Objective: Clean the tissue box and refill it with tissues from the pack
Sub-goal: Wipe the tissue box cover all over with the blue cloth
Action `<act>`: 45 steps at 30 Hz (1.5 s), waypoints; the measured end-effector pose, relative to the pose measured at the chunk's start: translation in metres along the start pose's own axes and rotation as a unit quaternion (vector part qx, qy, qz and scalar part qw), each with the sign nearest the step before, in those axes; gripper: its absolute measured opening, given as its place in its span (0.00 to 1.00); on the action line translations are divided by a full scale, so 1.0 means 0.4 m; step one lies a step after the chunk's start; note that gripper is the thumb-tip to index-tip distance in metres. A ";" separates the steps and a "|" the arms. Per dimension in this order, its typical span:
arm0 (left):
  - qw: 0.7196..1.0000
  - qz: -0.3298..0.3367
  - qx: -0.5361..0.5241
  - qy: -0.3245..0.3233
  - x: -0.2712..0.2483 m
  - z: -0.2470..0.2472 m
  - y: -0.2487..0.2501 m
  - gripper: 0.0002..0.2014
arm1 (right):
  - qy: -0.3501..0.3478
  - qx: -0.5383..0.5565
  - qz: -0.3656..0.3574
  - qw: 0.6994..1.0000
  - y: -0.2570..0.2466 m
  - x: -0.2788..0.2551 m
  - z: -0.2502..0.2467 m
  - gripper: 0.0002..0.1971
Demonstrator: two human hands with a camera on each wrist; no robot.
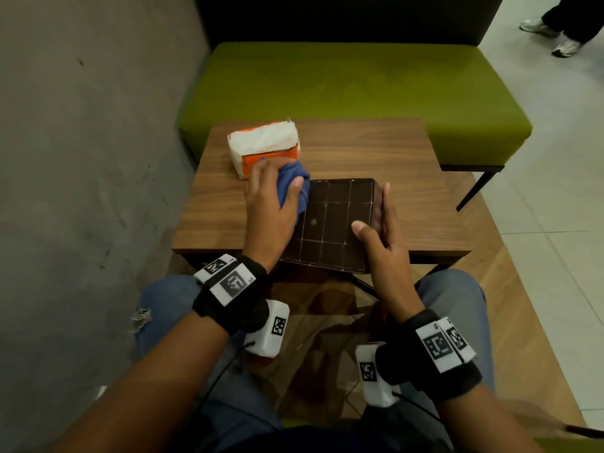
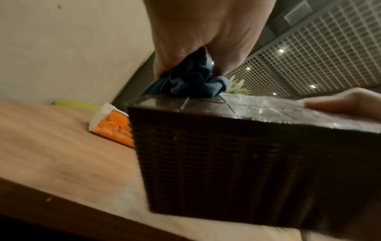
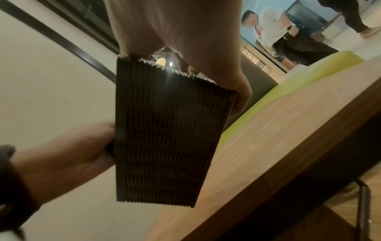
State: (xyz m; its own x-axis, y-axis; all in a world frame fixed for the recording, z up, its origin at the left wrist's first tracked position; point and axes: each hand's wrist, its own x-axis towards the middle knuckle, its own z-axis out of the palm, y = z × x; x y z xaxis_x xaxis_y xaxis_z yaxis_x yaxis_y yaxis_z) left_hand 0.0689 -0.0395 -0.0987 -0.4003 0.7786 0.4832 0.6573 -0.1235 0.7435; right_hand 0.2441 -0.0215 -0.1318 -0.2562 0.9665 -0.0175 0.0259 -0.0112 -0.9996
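The box (image 1: 336, 220), dark brown with ribbed woven-look sides and a gridded flat face turned up, sits at the near edge of the table (image 1: 408, 178), its long axis running away from the person. The right hand (image 1: 380, 237) clamps its right side, thumb on the upper face and fingers down the side; the left hand (image 1: 271, 204) grips a bunched blue cloth (image 1: 294, 188) pressed to the far-left corner of that face, so the unwiped surface lies to the cloth's right and nearer. The orange-and-white pack (image 1: 264, 145) lies just beyond the left hand, which is the nearer to it.
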 end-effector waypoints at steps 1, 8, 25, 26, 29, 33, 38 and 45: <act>0.999 0.033 0.009 -0.022 -0.009 0.002 0.002 0.12 | 0.004 -0.006 -0.006 1.000 -0.003 0.009 -0.004 0.46; 0.992 -0.098 -0.058 -0.050 -0.026 -0.025 -0.037 0.20 | 0.006 0.009 0.001 1.000 0.006 0.020 -0.022 0.45; 0.840 -0.411 -0.345 0.082 0.013 -0.029 -0.045 0.22 | 0.046 -0.012 -0.117 0.992 0.016 -0.041 0.008 0.44; 0.842 -0.414 -0.335 0.084 0.007 -0.021 -0.038 0.22 | 0.054 0.001 -0.108 0.993 0.022 -0.038 0.016 0.44; 0.818 -0.444 -0.356 0.080 -0.033 0.007 -0.001 0.23 | 0.086 0.017 -0.102 0.991 0.025 -0.019 0.046 0.45; 0.825 -0.445 -0.349 0.009 -0.104 0.035 0.048 0.26 | 0.115 0.025 -0.091 0.989 0.023 0.016 0.065 0.43; 0.849 -0.401 -0.342 0.024 -0.114 0.008 0.042 0.22 | 0.058 0.125 -0.014 0.990 -0.003 0.000 0.038 0.37; 0.957 -0.144 -0.217 -0.130 -0.049 -0.079 0.022 0.21 | -0.058 0.021 0.189 0.980 -0.081 0.040 -0.077 0.47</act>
State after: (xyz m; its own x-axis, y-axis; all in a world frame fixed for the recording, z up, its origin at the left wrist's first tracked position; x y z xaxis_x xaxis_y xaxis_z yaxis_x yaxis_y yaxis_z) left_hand 0.0623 -0.0755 -0.0872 -0.3161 0.9384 0.1395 0.1941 -0.0800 0.9777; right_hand 0.2691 0.0023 -0.0991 -0.3451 0.8555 -0.3862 0.1006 -0.3753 -0.9214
